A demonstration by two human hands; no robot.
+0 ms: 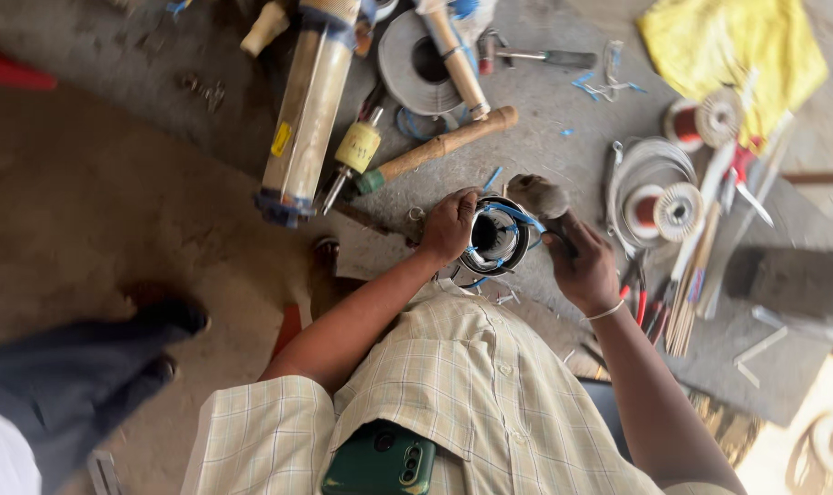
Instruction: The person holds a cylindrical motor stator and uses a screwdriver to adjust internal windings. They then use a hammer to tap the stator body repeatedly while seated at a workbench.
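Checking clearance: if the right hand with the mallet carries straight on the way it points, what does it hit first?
Most likely the rim of the round motor stator, right beside the mallet head in the right hand. The left hand steadies its far side. Depth is uncertain.

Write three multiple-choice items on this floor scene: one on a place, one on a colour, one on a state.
1. Where does the left hand rest?
A. on the rim of the round metal motor housing
B. on the yellow cloth
C. on the green phone

2. What colour is the cloth at upper right?
A. red
B. yellow
C. black

3. What does the right hand do?
A. lies flat and empty
B. grips a mallet beside the housing
C. holds a wire spool

Answers: 1 A, the fingers curl over the housing's edge. 2 B, it is plainly bright yellow. 3 B, the fist closes on the handle, the mallet head close above the housing.
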